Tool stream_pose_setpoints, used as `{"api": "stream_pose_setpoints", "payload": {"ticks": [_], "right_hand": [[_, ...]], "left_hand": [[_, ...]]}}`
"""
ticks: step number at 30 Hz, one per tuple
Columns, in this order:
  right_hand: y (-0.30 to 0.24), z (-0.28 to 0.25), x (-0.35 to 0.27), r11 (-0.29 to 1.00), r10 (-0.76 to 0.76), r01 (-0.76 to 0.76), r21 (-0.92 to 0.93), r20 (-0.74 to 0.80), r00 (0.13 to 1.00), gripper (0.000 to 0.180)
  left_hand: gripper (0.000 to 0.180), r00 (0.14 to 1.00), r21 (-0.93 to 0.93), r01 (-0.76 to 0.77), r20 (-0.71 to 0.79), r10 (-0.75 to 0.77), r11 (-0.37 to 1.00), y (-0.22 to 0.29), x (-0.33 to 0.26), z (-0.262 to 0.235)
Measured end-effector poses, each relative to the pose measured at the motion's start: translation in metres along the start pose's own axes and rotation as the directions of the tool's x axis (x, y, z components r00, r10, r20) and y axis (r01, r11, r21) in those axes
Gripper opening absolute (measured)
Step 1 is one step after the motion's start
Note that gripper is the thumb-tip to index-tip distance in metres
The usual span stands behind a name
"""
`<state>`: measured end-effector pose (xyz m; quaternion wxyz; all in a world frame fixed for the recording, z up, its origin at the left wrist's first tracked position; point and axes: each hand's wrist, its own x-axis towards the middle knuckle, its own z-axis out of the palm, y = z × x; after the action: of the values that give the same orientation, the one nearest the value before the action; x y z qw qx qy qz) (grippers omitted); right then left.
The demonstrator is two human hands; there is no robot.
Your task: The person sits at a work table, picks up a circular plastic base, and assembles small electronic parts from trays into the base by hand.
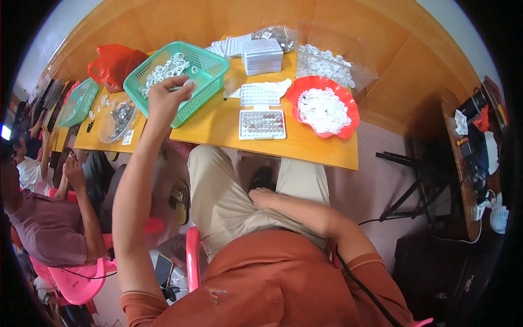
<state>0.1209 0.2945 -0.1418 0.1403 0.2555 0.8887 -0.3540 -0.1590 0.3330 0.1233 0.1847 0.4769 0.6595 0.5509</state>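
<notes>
The green basket (210, 68) sat in the upper left-centre of the frame on the yellow desk (305, 143), tilted slightly, with a heap of small white rings (166, 68) lying in its far end. The left hand (166, 98) was raised over the basket's near rim, its fingers (182, 84) curled loosely together at the edge of the ring heap; whether they had hold of a ring could not be told. The right hand (264, 195) rested lower in the frame, centre, against the person's lap between the beige trouser legs, fingers relaxed and holding nothing visible. Right of the basket, in the upper middle, lay a white tray (262, 124) filled with rows of small dark pieces, and just above it a second white tray (260, 94) with empty cells. A red bowl (348, 103) of white bits stood just right of the trays. A stack of white trays (262, 55) sat near the desk's far edge. In the upper left lay a red plastic bag (114, 64) and another green basket (79, 102). Another person in a purple shirt (46, 229) sat at the left edge.
</notes>
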Motion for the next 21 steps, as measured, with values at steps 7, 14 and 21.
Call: {"api": "stream_pose_setpoints", "payload": {"ticks": [7,14,21], "right_hand": [[-0.012,-0.04,-0.068,0.956,0.005,0.037,0.292,-0.139,0.99,0.024],[-0.037,-0.119,-0.157,0.941,-0.016,0.182,0.286,-0.5,0.866,0.021],[-0.007,-0.207,-0.175,0.993,0.108,-0.022,0.118,-0.796,0.596,0.017]], "left_hand": [[0.026,0.98,-0.486,0.195,0.055,-0.193,0.852,-0.005,-0.094,0.059],[0.021,0.914,-0.66,0.402,0.258,-0.312,0.634,-0.004,-0.146,0.1],[0.02,0.876,-0.686,0.478,0.326,-0.355,0.549,-0.006,-0.159,0.105]]}}
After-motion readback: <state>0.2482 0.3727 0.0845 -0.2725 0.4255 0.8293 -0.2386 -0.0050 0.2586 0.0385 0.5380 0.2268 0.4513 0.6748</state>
